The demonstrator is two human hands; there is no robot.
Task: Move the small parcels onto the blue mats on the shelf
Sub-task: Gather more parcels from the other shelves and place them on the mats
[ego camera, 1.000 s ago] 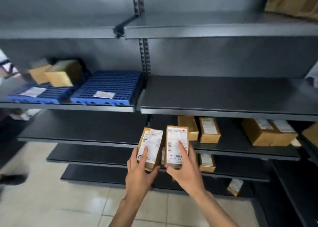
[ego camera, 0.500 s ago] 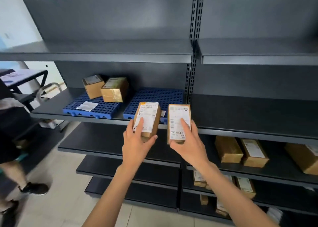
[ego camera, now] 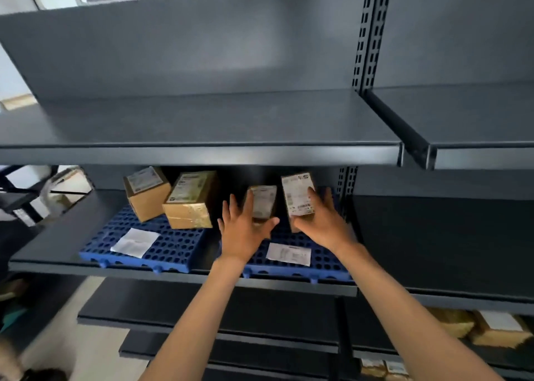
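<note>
Two blue perforated mats lie side by side on a dark shelf: the left mat (ego camera: pixel 170 246) and the right mat (ego camera: pixel 323 260). My left hand (ego camera: pixel 245 230) grips a small brown labelled parcel (ego camera: pixel 263 201) over the back of the right mat. My right hand (ego camera: pixel 320 221) grips a second small labelled parcel (ego camera: pixel 297 197) just to its right. I cannot tell whether either parcel touches the mat. Two larger brown boxes, one at the back (ego camera: pixel 146 192) and one in front (ego camera: pixel 190 202), stand on the left mat.
A white paper slip lies on each mat, the left slip (ego camera: pixel 134 242) and the right slip (ego camera: pixel 289 253). The shelf above (ego camera: pixel 202 155) overhangs close over the mats. More brown parcels (ego camera: pixel 488 330) sit on a lower shelf at the right. A person's foot shows at bottom left.
Both hands have carried the two small parcels up and forward, from in front of the shelf edge to over the back of the right mat. The view has moved closer.
</note>
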